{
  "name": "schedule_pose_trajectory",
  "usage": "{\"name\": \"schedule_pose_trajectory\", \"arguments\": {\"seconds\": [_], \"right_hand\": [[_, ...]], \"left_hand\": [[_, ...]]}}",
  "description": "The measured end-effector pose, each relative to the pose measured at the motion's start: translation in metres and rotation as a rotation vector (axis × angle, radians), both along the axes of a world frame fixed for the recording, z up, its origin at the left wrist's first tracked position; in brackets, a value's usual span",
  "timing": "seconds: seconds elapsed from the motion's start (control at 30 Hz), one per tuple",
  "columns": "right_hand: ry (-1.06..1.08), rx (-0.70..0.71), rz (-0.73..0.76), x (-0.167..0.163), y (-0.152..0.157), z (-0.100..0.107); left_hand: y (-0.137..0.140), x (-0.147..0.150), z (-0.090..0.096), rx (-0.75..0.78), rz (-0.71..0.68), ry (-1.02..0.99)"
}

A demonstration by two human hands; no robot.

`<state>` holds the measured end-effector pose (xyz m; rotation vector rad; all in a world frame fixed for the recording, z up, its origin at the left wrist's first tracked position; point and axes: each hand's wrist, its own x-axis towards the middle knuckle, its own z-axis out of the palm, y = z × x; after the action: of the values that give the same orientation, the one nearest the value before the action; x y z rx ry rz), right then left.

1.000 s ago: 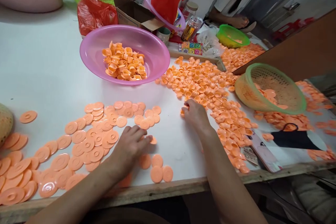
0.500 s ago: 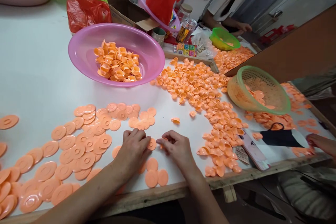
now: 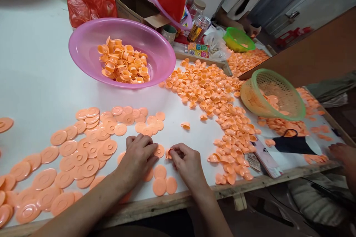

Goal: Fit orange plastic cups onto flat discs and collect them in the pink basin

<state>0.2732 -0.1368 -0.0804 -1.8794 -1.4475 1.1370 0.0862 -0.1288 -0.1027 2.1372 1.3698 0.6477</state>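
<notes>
My right hand (image 3: 187, 163) pinches a small orange toy cup (image 3: 168, 153) between thumb and fingertips, just above the white tabletop. Close by on the left, my left hand (image 3: 139, 157) has its fingers curled, with thumb and forefinger at the edge of a small orange saucer (image 3: 159, 151). Cup and saucer are a short gap apart. In front of my wrists lie several flat orange saucers (image 3: 159, 186). Many more saucers (image 3: 90, 167) spread out to the left of my left hand. A single cup (image 3: 185, 126) lies beyond my right hand.
A pink basin (image 3: 83, 57) holds cups joined to saucers. A long heap of loose cups (image 3: 211, 96) runs down the right side. Farther right are a green basket (image 3: 294, 107), a phone (image 3: 267, 159) and a black mask (image 3: 294, 144). Another person's hand (image 3: 342, 153) rests at the right edge.
My right hand has turned slightly, and the cup in its fingertips shows more plainly. My left hand stays at the saucer. The view has shifted a little.
</notes>
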Motion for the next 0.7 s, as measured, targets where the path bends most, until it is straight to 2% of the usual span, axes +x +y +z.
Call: {"name": "schedule_pose_trajectory", "arguments": {"seconds": [0.13, 0.27, 0.37, 0.47, 0.57, 0.7], "right_hand": [[0.146, -0.12, -0.062, -0.018, 0.006, -0.002], [0.079, -0.044, 0.019, -0.027, 0.01, -0.001], [0.04, 0.0, 0.09, -0.026, 0.011, 0.0], [0.031, 0.01, 0.11, -0.025, 0.011, 0.0], [0.026, 0.008, 0.107, -0.023, 0.01, 0.0], [0.012, 0.003, 0.127, -0.025, 0.009, 0.001]], "left_hand": [[0.0, 0.001, -0.005, 0.003, 0.012, -0.008], [0.004, -0.001, 0.001, -0.068, -0.018, -0.02], [0.011, -0.006, 0.013, -0.209, -0.053, -0.058], [0.018, -0.009, 0.023, -0.32, 0.01, -0.101], [0.019, -0.007, 0.022, -0.299, 0.037, -0.01], [0.014, -0.003, 0.011, -0.152, 0.015, 0.13]]}}
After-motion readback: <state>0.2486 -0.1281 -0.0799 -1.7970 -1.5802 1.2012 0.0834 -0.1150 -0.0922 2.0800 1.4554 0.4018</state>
